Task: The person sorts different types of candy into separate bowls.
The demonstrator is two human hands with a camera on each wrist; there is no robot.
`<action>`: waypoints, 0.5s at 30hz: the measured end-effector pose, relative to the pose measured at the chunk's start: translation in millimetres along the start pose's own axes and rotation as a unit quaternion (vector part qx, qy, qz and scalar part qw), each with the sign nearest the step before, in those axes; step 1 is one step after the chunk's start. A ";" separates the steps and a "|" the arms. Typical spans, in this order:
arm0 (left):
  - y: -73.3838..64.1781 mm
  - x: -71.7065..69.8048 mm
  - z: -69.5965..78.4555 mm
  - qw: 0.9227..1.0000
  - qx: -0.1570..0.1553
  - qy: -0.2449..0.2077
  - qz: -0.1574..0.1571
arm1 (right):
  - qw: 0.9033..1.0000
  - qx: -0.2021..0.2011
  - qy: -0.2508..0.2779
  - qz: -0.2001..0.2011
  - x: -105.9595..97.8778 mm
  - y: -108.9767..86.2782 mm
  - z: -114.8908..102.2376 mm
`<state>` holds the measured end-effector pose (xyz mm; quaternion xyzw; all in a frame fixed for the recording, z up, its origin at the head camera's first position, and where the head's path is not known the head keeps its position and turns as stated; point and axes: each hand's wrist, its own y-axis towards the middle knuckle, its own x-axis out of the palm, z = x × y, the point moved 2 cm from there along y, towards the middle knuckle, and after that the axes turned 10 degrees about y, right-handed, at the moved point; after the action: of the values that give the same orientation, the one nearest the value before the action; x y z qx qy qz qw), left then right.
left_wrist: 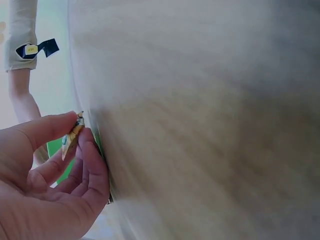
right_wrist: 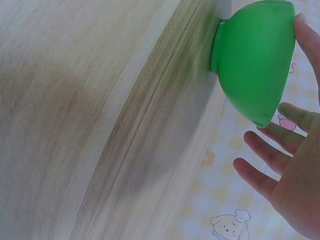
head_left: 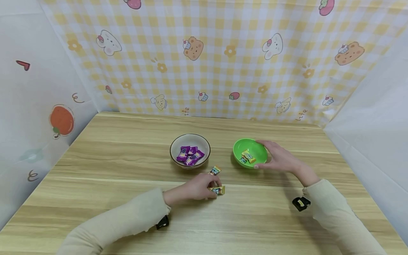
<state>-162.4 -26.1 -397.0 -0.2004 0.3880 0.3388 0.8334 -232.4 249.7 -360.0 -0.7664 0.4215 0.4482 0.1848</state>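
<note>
My left hand (head_left: 200, 186) pinches a yellow-wrapped candy (head_left: 218, 190) between thumb and fingertips, low over the table; the left wrist view shows the same candy (left_wrist: 73, 138) edge-on. Just beyond those fingers, another yellow candy (head_left: 215, 170) lies on the wood. My right hand (head_left: 281, 158) is at the right side of a green bowl (head_left: 242, 144), thumb at the near rim and fingers toward the far rim. In the right wrist view its fingers are spread and mostly straight beside the bowl (right_wrist: 255, 60). Inside that bowl are a yellow candy (head_left: 248, 156) and a smaller-looking greenish one (head_left: 243, 160).
To the left of the green bowl stands a pale bowl (head_left: 175, 146) with a dark rim, holding several purple-wrapped candies (head_left: 190, 156). Both bowls are on a wood-grain table (head_left: 127, 141). A yellow checked curtain (head_left: 216, 71) hangs behind the table, with white cloth at the sides.
</note>
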 end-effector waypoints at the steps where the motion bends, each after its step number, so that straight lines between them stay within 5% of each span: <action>1: 0.1 0.1 -0.3 1.000 -0.003 -0.017 -0.001 | 1.000 0.000 0.001 0.000 -0.2 -0.2 -0.3; 15: 6.6 -1.0 3.0 0.988 -0.043 -0.150 -0.020 | 1.000 0.001 0.001 -0.001 -1.5 0.9 -0.9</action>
<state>-166.2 -20.2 -394.8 -0.1904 0.2394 0.3643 0.8796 -233.0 249.3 -358.2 -0.7672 0.4214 0.4467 0.1851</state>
